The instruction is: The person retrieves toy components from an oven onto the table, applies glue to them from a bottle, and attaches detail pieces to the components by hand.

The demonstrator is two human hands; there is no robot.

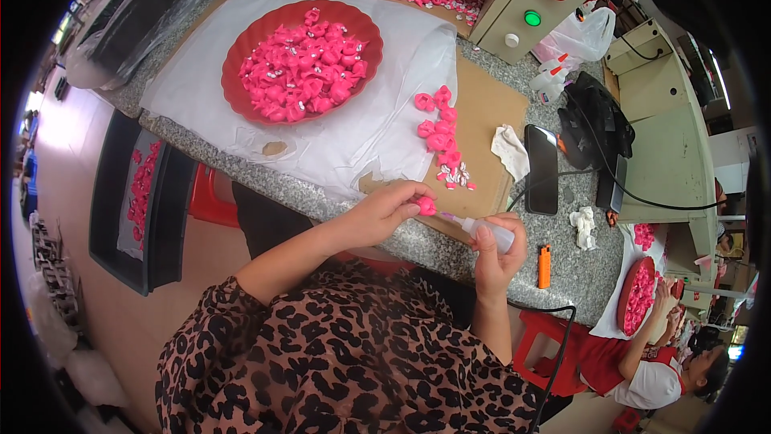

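Note:
Between the fingertips of my left hand (383, 211) is a small pink plastic piece (425, 206), held near the table's front edge. My right hand (499, 251) grips a white squeeze glue bottle (491, 235), its thin nozzle tilted toward the pink piece; whether the tip touches it I cannot tell. Just beyond my hands, several loose pink pieces (438, 142) lie in a column on brown cardboard, with small white-and-pink bits (454, 175) at the near end. A red scalloped bowl (234, 99) heaped with pink pieces stands on white paper at the left.
A phone (541, 169), a cloth scrap (509, 152), an orange lighter (544, 266) and crumpled tissue (583, 228) lie to the right. Behind them are glue bottles (549, 81) and a black bag (596, 117). A control box (534, 4) stands at the back. A co-worker (654, 370) sits far right.

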